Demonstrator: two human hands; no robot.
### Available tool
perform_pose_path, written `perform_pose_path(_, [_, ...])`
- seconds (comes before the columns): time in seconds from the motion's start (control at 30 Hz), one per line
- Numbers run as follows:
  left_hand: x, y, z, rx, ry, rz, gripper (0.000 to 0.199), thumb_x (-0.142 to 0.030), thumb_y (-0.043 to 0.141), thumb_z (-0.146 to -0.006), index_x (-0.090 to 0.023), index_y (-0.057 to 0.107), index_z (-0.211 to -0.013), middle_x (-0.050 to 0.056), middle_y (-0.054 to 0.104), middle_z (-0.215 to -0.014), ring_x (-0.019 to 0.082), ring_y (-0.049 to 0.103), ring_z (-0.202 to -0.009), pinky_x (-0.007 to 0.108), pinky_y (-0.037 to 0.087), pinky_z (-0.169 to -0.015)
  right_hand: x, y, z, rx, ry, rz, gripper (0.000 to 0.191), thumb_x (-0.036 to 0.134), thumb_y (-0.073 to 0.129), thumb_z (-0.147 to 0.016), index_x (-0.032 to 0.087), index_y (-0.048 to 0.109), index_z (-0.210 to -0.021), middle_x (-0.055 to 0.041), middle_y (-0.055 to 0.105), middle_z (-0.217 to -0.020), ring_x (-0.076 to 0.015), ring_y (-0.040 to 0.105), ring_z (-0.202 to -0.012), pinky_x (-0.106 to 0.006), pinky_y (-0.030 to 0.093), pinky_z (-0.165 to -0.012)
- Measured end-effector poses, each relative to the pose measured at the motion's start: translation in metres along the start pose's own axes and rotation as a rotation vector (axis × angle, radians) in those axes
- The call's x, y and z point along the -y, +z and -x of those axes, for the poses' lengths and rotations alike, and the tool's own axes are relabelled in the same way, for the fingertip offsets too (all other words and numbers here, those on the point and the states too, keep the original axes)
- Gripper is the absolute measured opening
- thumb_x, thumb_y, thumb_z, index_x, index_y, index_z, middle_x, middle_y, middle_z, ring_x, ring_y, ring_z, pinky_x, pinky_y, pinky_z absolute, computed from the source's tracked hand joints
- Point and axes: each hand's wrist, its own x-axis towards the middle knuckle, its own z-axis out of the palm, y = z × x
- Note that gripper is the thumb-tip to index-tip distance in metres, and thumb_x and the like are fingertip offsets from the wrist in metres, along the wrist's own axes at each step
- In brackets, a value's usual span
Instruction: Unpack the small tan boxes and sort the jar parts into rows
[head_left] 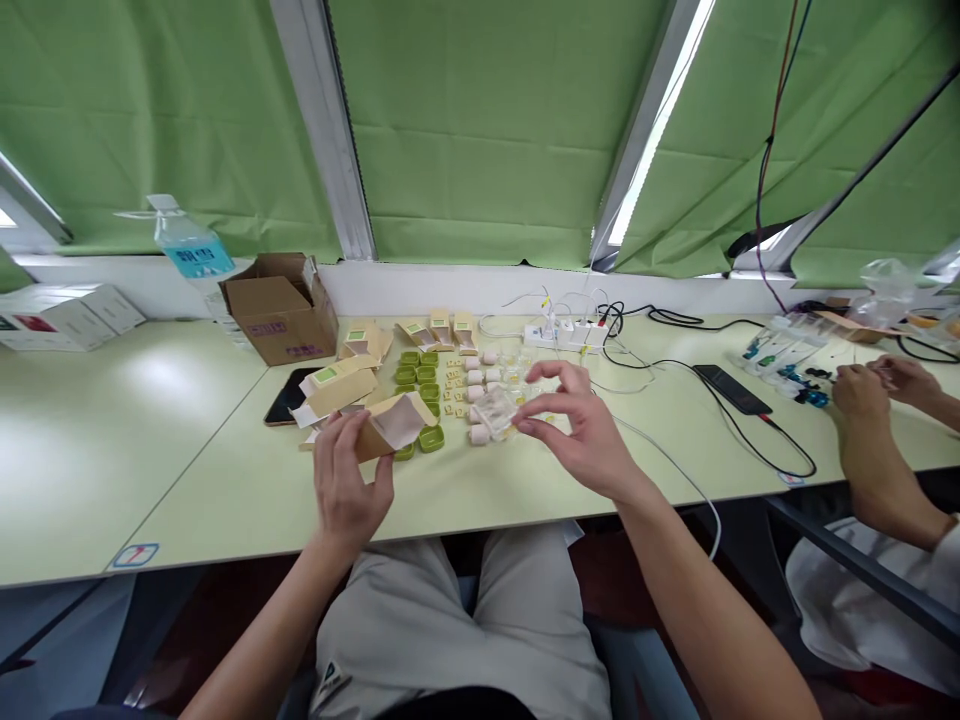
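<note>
My left hand [346,485] is closed around a small cream carton [397,422], tilted above the table with its open white-lined end facing right. My right hand [577,430] pinches the edge of a crinkled clear plastic bag [493,411] between thumb and fingers; what the bag contains is too unclear to tell. Beneath and between the hands stand green square cups [431,438] in rows. Beside them lie small yellow pieces [454,395] and white cylinders [478,436]. Several clear cups are partly hidden behind my right hand.
More cream cartons [341,388] lie left, partly over a dark phone [289,397]. Behind them are a brown cardboard box [281,315] and a water bottle [187,245]. A power strip [566,334] with cables sits at the back. Right are a black phone [731,388] and another person's hands [862,390].
</note>
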Motion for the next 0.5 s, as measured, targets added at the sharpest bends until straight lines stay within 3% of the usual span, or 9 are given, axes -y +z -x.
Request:
perform_pose_path(0.1, [0.013,0.000,0.004,0.016,-0.143,0.021,0.057,-0.023,0.075,-0.093,-0.019,0.055,-0.146,0.020,0.064,-0.137,0.038,0.061,-0.135,0.060,0.051,-0.117,-0.029,-0.001,0.026,-0.067,-0.045,0.204,0.018,0.024,0.072,-0.102,0.030,0.085,-0.091,-0.0064,0.068,-0.106,-0.0285,0.057,-0.113,-0.048,0.039,-0.098])
perform_pose_path(0.2, [0.019,0.000,0.008,0.021,-0.220,0.035,0.054,-0.028,0.077,-0.092,-0.018,0.055,-0.141,0.019,0.065,-0.133,0.037,0.062,-0.132,0.058,0.051,-0.113,-0.049,0.019,0.052,-0.021,-0.157,0.448,0.025,0.010,0.066,-0.101,0.026,0.082,-0.092,-0.0052,0.071,-0.095,-0.0250,0.055,-0.102,-0.045,0.033,-0.093])
perform_pose_path(0.33, [0.020,0.000,0.009,0.037,-0.225,0.045,0.052,-0.029,0.077,-0.091,-0.019,0.055,-0.137,0.018,0.065,-0.132,0.035,0.062,-0.129,0.055,0.051,-0.112,-0.057,0.043,0.070,0.036,-0.250,0.693,0.030,0.000,0.059,-0.097,0.022,0.077,-0.086,-0.0067,0.070,-0.090,-0.0242,0.051,-0.095,-0.043,0.030,-0.090])
perform_pose_path(0.5, [0.023,0.001,0.011,0.046,-0.243,0.057,0.052,-0.029,0.078,-0.090,-0.019,0.056,-0.136,0.016,0.066,-0.130,0.033,0.064,-0.127,0.053,0.053,-0.111,-0.057,0.052,0.072,0.068,-0.201,0.775,0.030,0.000,0.061,-0.094,0.021,0.072,-0.077,-0.0088,0.068,-0.085,-0.0260,0.049,-0.090,-0.042,0.030,-0.086])
